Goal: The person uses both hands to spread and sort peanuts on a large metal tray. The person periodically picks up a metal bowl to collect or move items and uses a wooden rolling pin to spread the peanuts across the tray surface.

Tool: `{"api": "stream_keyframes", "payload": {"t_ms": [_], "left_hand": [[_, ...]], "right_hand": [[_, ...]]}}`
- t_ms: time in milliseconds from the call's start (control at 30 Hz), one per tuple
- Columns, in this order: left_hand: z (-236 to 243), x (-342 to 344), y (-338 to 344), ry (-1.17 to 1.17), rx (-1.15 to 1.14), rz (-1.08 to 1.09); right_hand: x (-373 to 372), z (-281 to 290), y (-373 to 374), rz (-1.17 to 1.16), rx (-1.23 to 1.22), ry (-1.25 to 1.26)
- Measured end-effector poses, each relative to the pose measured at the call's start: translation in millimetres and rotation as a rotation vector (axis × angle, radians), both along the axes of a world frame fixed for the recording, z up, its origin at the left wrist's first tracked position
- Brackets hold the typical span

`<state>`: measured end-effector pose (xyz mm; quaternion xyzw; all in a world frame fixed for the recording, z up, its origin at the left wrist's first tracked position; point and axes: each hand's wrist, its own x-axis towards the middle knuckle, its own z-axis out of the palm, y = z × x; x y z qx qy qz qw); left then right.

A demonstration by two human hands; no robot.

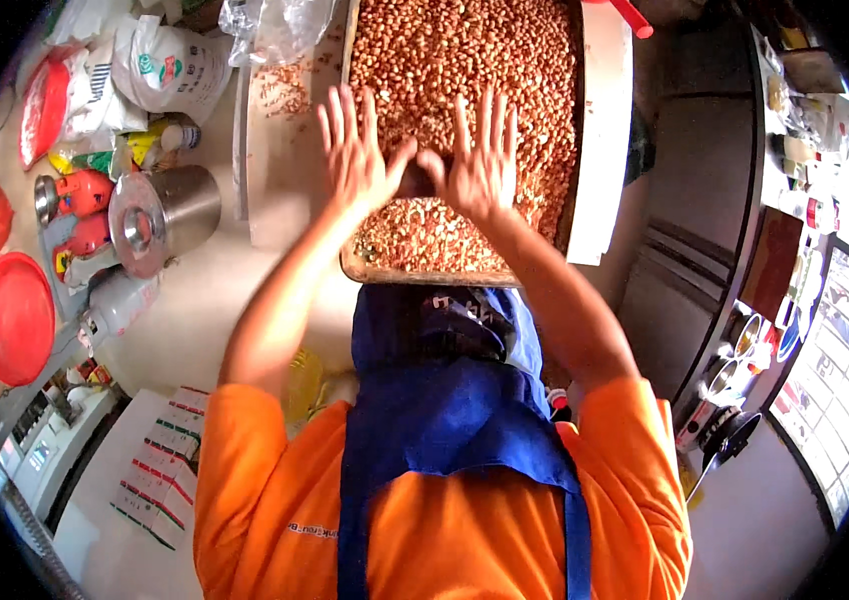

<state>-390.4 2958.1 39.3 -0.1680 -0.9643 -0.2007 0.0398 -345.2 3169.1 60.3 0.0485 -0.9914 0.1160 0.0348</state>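
I'm watching the left hand [357, 172] and right hand [482, 178] stretching straight, parted fingers over small, glossy nuts [465, 50]; a round-cornered tray [435, 277] is edging them, leaving room ahead.

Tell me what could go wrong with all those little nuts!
Hard pushes might spill the small reddish-brown nuts over the edge of the brown-rimmed rectangular tray; small reddish bits already lie outside it. The bare left hand and bare right hand could get scraped, having no gloves.
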Motion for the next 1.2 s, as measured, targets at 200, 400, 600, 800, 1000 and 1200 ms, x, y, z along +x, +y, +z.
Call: {"api": "stream_keyframes", "payload": {"t_ms": [200,400,600,800,1000,1200], "left_hand": [[-10.7,-15.2,4.4,0.053,0.093,0.101],[8.3,130.4,-7.7,-0.070,-0.042,-0.087],[28.6,101.6,-6.0,-0.303,-0.098,-0.200],[-2.1,161.3,2.5,-0.084,-0.053,-0.307],[12.3,27.5,60.1,0.001,0.018,-0.026],[-2.6,-29.6,45.4,0.157,0.060,0.090]], "right_hand": [[-24.3,-8.6,3.7,-0.006,-0.065,0.094],[114.3,-11.4,22.0,0.186,-0.079,0.005],[84.7,23.2,50.4,0.311,-0.173,-0.055],[145.8,7.4,74.7,0.216,-0.183,0.004],[23.6,0.9,64.4,-0.070,-0.113,0.011],[-38.4,2.9,51.1,-0.016,-0.185,0.143]]}}
